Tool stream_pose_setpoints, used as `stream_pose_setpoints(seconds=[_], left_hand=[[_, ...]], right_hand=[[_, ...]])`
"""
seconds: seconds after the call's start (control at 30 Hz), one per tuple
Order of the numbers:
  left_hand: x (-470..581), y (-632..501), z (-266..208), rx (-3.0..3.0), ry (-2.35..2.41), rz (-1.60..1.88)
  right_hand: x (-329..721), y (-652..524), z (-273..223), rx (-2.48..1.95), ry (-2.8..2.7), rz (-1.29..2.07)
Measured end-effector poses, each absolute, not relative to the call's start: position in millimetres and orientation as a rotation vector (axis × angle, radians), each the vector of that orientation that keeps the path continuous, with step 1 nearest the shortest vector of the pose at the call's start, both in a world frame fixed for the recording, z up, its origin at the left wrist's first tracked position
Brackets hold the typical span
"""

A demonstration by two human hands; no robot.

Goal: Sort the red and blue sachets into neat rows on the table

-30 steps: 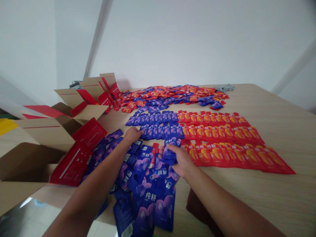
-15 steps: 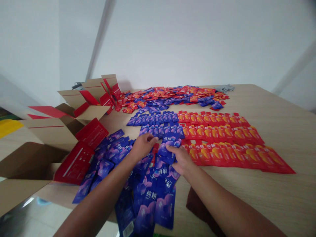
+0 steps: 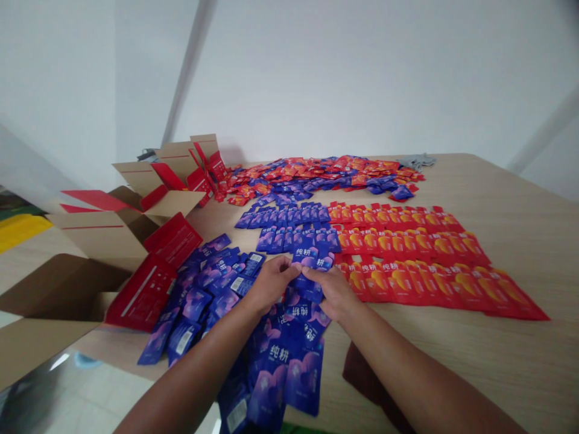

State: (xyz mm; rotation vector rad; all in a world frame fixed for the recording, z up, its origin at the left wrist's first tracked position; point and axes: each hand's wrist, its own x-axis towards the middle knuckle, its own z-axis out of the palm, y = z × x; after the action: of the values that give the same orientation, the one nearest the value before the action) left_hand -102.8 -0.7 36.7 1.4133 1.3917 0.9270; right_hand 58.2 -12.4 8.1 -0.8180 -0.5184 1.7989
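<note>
Both of my hands meet at a blue-purple sachet (image 3: 305,255) with white lettering, near the middle of the view. My left hand (image 3: 274,280) pinches its left edge between thumb and fingers. From the other side my right hand (image 3: 332,290) grips it, thumb on top. Another blue sachet shows just under its right side. Below the hands lies a loose spread of blue sachets (image 3: 279,355), some face up, one showing a barcode. Just beyond the hands, overlapping blue sachets (image 3: 289,215) stand in rows, continued to the right by rows of red-orange sachets (image 3: 398,244).
Open cardboard boxes (image 3: 97,235) with red and brown flaps line the left side of the wooden table (image 3: 511,241). A mixed heap of red and blue sachets (image 3: 325,172) lies along the back, with a grey cloth (image 3: 416,161) at its right end. More blue sachets (image 3: 217,271) sit beside the boxes.
My left hand has moved right and closed on the sachet beside my right hand. More blue sachets, some barcode side up, now show in the left pile. The view has shifted slightly.
</note>
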Motion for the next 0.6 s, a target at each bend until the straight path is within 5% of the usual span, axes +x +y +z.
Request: stream_pose_setpoints(seconds=[0.6], left_hand=[[-209, 109, 43, 1.269, 1.688, 1.079]], right_hand=[[57, -9, 5, -0.900, -0.427, 1.782]])
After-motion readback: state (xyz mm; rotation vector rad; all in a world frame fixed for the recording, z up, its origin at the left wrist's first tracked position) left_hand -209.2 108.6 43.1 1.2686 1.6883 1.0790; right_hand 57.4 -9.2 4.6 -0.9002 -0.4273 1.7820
